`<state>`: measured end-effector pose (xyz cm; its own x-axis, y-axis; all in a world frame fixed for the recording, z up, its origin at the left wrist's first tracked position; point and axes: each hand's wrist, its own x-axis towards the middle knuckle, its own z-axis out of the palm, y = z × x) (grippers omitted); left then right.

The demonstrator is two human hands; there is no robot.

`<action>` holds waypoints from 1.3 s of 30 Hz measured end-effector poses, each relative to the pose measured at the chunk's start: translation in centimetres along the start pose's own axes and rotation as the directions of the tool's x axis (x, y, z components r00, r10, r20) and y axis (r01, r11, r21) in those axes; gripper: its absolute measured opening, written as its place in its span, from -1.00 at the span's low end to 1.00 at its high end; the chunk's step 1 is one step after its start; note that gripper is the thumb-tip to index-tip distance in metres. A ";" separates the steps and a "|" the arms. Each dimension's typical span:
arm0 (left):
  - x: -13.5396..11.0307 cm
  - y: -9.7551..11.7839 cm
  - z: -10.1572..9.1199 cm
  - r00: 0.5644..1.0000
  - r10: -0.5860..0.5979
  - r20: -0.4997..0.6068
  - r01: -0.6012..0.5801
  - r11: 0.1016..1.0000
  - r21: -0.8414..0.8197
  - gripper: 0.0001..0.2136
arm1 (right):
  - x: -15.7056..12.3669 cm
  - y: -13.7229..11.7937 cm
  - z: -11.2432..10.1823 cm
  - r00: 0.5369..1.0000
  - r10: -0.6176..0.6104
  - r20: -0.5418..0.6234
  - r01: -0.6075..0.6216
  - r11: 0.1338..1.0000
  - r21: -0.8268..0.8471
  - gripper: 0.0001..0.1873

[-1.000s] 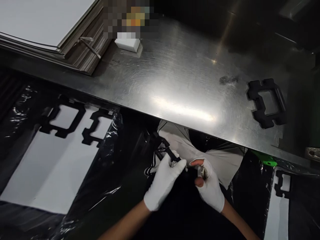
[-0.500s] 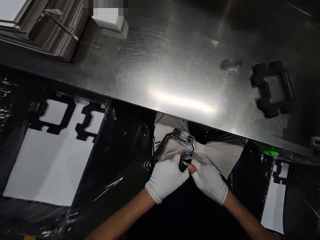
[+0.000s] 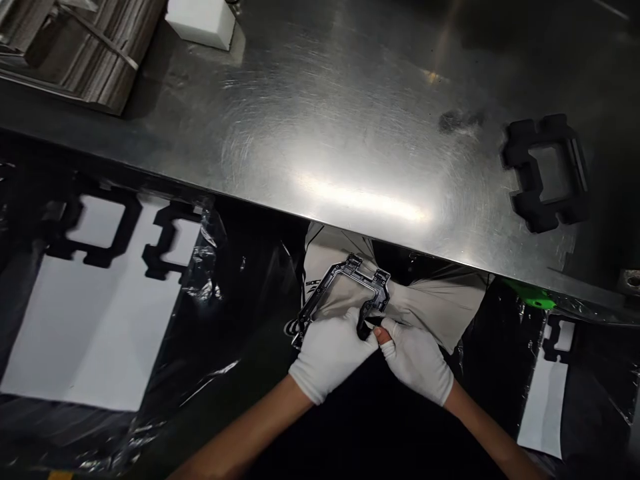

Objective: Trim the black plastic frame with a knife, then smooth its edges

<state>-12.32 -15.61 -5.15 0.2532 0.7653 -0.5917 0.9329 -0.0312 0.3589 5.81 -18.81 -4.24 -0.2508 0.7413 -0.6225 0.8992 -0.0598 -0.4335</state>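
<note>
Both my hands wear white gloves and meet below the front edge of the steel table (image 3: 350, 133). My left hand (image 3: 330, 353) is closed round the near side of a thin black frame-shaped part (image 3: 345, 283), which lies flat over my lap on light cloth. My right hand (image 3: 415, 357) is closed against the frame's near right corner, a bare fingertip showing through the glove. What the right fingers pinch there is too small to make out.
A black foam frame (image 3: 545, 173) lies on the table at the right. A white block (image 3: 200, 23) and a stack of grey boards (image 3: 85, 47) sit at the far left. Bins lined with black plastic hold white sheets and black frames at left (image 3: 100, 280) and right (image 3: 550, 373).
A second ago the frame stood edge-on in my left hand and my right hand was apart; now the frame is turned flat and both hands meet at its near corner.
</note>
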 end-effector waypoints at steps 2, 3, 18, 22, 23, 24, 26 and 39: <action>0.0 0.0 0.1 1.000 -0.003 -0.019 0.003 1.000 0.022 -0.51 | 0.0 0.0 0.2 1.000 0.008 -0.018 -0.008 1.000 0.023 -0.56; 0.0 0.0 0.1 1.000 -0.007 -0.016 0.007 0.999 0.034 -0.50 | -0.1 0.0 0.2 1.000 0.015 -0.018 -0.014 1.000 0.028 -0.55; -0.1 0.8 -0.3 0.998 -0.043 0.033 0.040 0.995 0.095 -0.52 | -0.5 -0.3 0.4 0.996 0.087 0.010 -0.088 0.994 0.072 -0.54; -0.1 0.7 -0.1 0.999 -0.036 0.026 0.034 0.995 0.095 -0.50 | -0.5 -0.3 0.3 0.997 0.074 0.004 -0.074 0.995 0.074 -0.53; -0.1 0.7 0.0 0.999 -0.037 0.024 0.034 0.994 0.100 -0.50 | -0.5 -0.2 0.3 0.997 0.073 0.005 -0.073 0.995 0.072 -0.54; -0.1 0.7 0.1 0.999 -0.038 0.020 0.036 0.994 0.104 -0.50 | -0.5 -0.2 0.3 0.997 0.079 0.008 -0.080 0.995 0.067 -0.54; -0.1 0.7 0.3 0.999 -0.041 0.011 0.040 0.993 0.110 -0.51 | -0.5 -0.1 0.4 0.996 0.090 0.019 -0.091 0.993 0.072 -0.55; 0.2 0.7 0.1 0.997 -0.067 -0.048 0.068 0.997 0.019 -0.55 | -0.2 1.1 0.8 0.991 0.065 -0.113 -0.028 0.953 0.303 -0.52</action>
<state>-11.56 -15.52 -5.11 0.1773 0.7958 -0.5791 0.9526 0.0092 0.3042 6.60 -19.58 -5.11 -0.1497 0.8067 -0.5717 0.7549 -0.2802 -0.5930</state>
